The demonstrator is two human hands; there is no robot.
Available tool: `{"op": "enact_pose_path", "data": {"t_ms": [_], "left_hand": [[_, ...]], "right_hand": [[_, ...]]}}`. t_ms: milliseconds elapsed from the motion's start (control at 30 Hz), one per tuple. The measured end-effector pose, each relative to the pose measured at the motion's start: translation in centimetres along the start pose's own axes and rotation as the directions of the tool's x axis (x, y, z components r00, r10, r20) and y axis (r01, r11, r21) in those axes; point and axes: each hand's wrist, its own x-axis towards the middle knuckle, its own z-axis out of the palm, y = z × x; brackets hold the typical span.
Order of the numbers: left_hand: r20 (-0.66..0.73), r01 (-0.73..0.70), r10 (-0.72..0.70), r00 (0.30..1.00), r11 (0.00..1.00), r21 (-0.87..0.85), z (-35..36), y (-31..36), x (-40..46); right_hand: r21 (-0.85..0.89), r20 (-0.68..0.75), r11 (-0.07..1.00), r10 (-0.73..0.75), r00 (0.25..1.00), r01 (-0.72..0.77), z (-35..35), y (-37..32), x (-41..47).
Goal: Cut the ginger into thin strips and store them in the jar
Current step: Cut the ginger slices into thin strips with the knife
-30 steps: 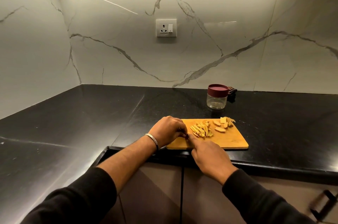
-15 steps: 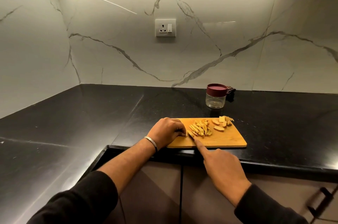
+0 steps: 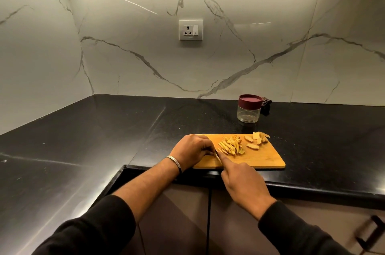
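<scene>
A wooden cutting board (image 3: 264, 159) lies at the counter's front edge. A heap of thin ginger strips (image 3: 230, 147) sits near its middle, and a few flat ginger slices (image 3: 253, 143) lie at its far right corner. My left hand (image 3: 190, 149) rests curled on the board's left end, its fingertips pinching a small ginger piece that is mostly hidden. My right hand (image 3: 242, 182) grips a knife, index finger stretched along the blade (image 3: 218, 157), which meets the board just left of the strips. A clear jar (image 3: 249, 113) with a maroon lid stands behind the board.
The black stone countertop (image 3: 104, 129) wraps round an inner corner on the left. A small dark object (image 3: 266, 102) lies behind the jar by the marble wall. A wall socket (image 3: 190, 30) sits above. A cabinet handle (image 3: 370, 231) shows at the lower right.
My right hand drew back toward me from 1.0 s ago and stretched its index finger along the blade. The left hand and ginger heap stayed put.
</scene>
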Motion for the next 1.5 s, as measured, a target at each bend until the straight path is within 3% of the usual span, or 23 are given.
{"op": "enact_pose_path", "data": {"t_ms": [200, 333, 700, 800, 933, 1200, 1500], "left_hand": [[0.006, 0.044, -0.044, 0.999, 0.998, -0.038, -0.2, 0.2, 0.1], [0.106, 0.112, -0.105, 0.989, 0.992, -0.063, -0.8, 0.2, 1.1], [0.363, 0.104, -0.105, 0.926, 0.994, 0.023, -1.3, 0.7, 2.9], [0.326, 0.132, -0.134, 0.936, 0.991, 0.031, -1.2, 0.7, 3.1], [0.177, 0.183, -0.172, 0.969, 0.982, -0.047, -1.0, 0.7, 1.8], [0.041, 0.076, -0.075, 0.996, 0.997, -0.03, -0.3, 0.7, 0.4], [0.038, 0.086, -0.086, 0.996, 0.996, -0.012, -0.6, 0.8, 0.6]], "right_hand": [[-0.176, -0.063, 0.984, 0.011, 0.998, -0.022, -0.3, 0.9, -1.4], [-0.29, -0.019, 0.957, -0.024, 1.0, 0.017, -0.3, 0.9, -1.8], [-0.302, -0.008, 0.953, -0.008, 1.0, 0.005, -0.3, 0.8, -1.7], [-0.282, -0.007, 0.959, -0.009, 1.0, 0.006, -0.2, 0.9, -1.7], [-0.178, -0.019, 0.984, 0.013, 1.0, -0.016, -0.3, 1.1, -1.7], [0.167, 0.015, 0.983, 0.071, 0.997, -0.073, -0.6, 0.7, -1.7], [0.155, 0.054, 0.987, 0.033, 0.998, -0.041, -0.8, 0.2, 0.4]]}}
